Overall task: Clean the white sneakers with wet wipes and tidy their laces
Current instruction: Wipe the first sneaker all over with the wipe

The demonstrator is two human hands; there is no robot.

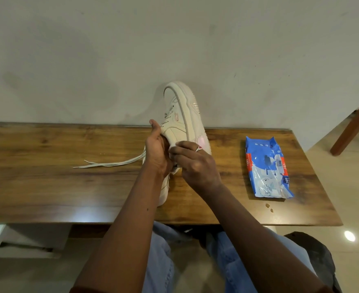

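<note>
Mid-clean: our left hand grips the white leather sneaker, tipped up over the brown wooden tabletop; right hand pinches a white wet wipe at its heel. Its flat laces lie loose, untidied.

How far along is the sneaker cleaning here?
Done: a wipe is out of the pack, nothing more is sure. In hand: the left hand holds one sneaker up while the right hand pinches the wipe near its heel. Left: the second sneaker lies under the left forearm, and laces trail loose on the table.
</note>
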